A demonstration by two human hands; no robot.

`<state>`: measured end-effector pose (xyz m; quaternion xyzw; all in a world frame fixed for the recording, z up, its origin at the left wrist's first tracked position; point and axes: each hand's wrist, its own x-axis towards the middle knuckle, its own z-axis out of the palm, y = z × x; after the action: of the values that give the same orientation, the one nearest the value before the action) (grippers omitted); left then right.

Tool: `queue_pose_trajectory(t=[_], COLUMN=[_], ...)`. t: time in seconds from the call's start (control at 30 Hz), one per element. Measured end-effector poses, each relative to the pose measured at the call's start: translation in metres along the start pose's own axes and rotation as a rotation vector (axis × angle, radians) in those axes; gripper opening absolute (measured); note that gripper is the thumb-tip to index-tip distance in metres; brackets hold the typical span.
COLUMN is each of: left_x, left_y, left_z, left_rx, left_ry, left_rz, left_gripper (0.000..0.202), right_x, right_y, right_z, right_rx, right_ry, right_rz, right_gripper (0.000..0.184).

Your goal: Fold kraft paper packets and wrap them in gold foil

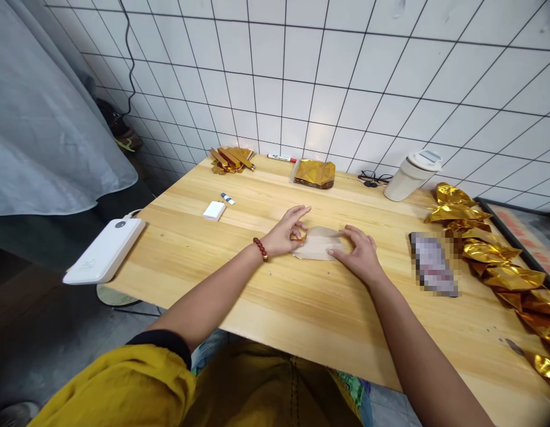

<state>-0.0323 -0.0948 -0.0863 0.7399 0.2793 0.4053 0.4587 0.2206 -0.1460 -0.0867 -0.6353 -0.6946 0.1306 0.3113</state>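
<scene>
A pale, thin sheet of foil-backed paper (320,243) lies on the wooden table in front of me, with a bit of gold showing at its left edge. My left hand (287,232), with a beaded bracelet at the wrist, pinches that left edge; its index finger stretches out above the sheet. At the opposite side, my right hand (360,254) has its thumb on the paper and its fingers curved along the right edge. A stack of gold foil sheets (315,173) lies beyond the hands, near the wall.
Folded gold strips (232,159) and a red-and-white marker (281,158) lie along the back. Glasses (373,178) and a tumbler (410,176) stand right of them. Folded gold foil pieces (492,252) line the right side. A white charger (213,211) and power bank (104,250) lie left.
</scene>
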Motion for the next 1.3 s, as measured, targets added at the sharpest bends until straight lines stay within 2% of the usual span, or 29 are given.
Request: queue_pose_trajectory(t=[0.07,0.17,0.27,0.33,0.47,0.53,0.63,0.77,0.87,0.93,1.07,1.17,1.23,1.3], left_x=[0.001,0.002,0.003,0.003,0.002,0.0,-0.001,0.0,0.002,0.002,0.002,0.003,0.003,0.004], left_y=[0.0,0.005,0.011,0.012,0.007,0.006,0.008,0.017,0.023,0.024,0.021,0.017,0.016,0.018], left_z=[-0.001,-0.002,-0.002,0.0,0.003,0.005,0.007,0.007,0.004,0.002,0.003,0.005,0.005,0.005], left_rx=[0.067,0.309,0.503,0.526,0.303,0.135,-0.048,-0.206,-0.264,-0.295,-0.325,-0.313,-0.327,-0.348], left_ry=[0.038,0.11,0.078,0.03,-0.017,0.005,0.064,0.093,0.099,0.097,0.09,0.088,0.078,0.072], left_rz=[0.024,0.016,-0.044,-0.064,-0.096,-0.113,-0.118,-0.13,-0.15,-0.167,-0.209,-0.3,-0.363,-0.4], left_gripper=[0.088,0.087,0.086,0.079,0.066,0.059,0.051,0.054,0.061,0.07,0.087,0.071,0.055,0.05], right_x=[0.0,-0.001,-0.001,-0.001,-0.001,-0.002,-0.002,-0.002,-0.001,-0.001,-0.002,-0.003,-0.004,-0.004], right_y=[-0.001,-0.002,-0.003,-0.002,0.0,0.0,-0.001,-0.002,0.0,0.003,0.007,0.006,0.004,0.002], right_z=[-0.001,-0.001,-0.001,-0.001,-0.002,-0.002,-0.002,-0.003,-0.004,-0.003,0.0,-0.002,-0.004,-0.006], right_rx=[0.03,0.075,0.111,0.121,0.113,0.117,0.122,0.12,0.15,0.22,0.48,0.667,0.744,0.775], right_ry=[0.011,0.023,0.034,0.048,0.049,0.037,0.02,0.012,-0.023,-0.058,0.026,0.049,0.008,-0.033], right_rz=[0.009,0.006,-0.021,-0.034,-0.028,-0.025,-0.03,-0.036,-0.032,-0.007,0.108,0.186,0.183,0.152], right_gripper=[0.051,0.047,0.046,0.049,0.072,0.082,0.087,0.075,0.045,0.033,0.038,0.043,0.041,0.038])
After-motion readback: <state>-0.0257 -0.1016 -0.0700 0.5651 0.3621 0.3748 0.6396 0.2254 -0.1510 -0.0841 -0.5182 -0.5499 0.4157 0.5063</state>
